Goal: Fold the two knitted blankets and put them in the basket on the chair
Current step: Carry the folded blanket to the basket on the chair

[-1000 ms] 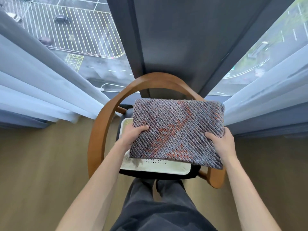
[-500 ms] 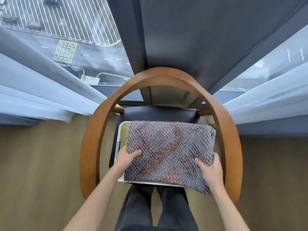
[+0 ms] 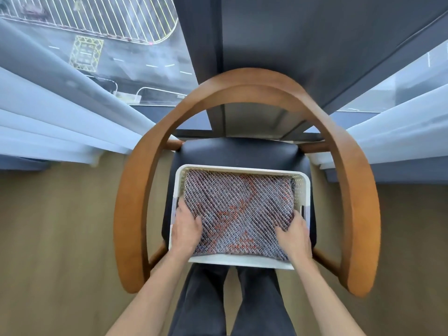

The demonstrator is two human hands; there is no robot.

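Looking straight down onto a wooden chair with a curved hoop of armrest and a dark seat. On the seat, a white perforated basket, its near edge close to the person's legs. Inside the basket, filling it almost wall to wall, a folded knitted blanket, grey-blue with orange-red patterning, lying flat. Gripped at its near-left corner by the left hand: thumb on top of the knit, fingers curled down between blanket and left basket wall. Gripped the same way at the near-right corner by the right hand, thumb on top, fingers tucked out of sight along the right wall. Cannot tell whether a second blanket lies underneath. Nearer than the basket, dark trousers. To the far left and far right, pale curtains hanging to a tan floor. Beyond the chair, a dark pillar beside a window, with a marked road far below on the left.
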